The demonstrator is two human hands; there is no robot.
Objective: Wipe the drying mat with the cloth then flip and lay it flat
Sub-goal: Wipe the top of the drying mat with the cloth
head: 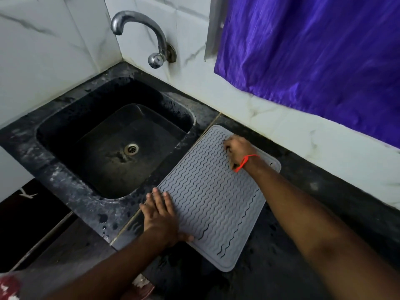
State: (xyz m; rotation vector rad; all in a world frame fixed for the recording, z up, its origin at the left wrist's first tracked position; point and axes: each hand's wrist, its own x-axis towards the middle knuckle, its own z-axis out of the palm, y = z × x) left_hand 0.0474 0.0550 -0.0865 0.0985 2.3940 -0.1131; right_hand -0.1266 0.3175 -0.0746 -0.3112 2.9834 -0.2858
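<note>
I see the grey wave-ribbed silicone drying mat [213, 195] lying flat on the dark surface [303, 224] just beside the sink [71, 131], my left hand [160, 215] pressing flat-fingered on its near-left edge, seemingly to steady it, my right hand [239, 151] curled at the far end, grip unclear.

Both forearms are bare from elbow to wrist, with no sleeves showing. A thin orange-red thread bracelet [245, 161] is tied round the wrist of the right hand [239, 150], its loose ends hanging. The left hand [161, 215] wears no ring or band.
</note>
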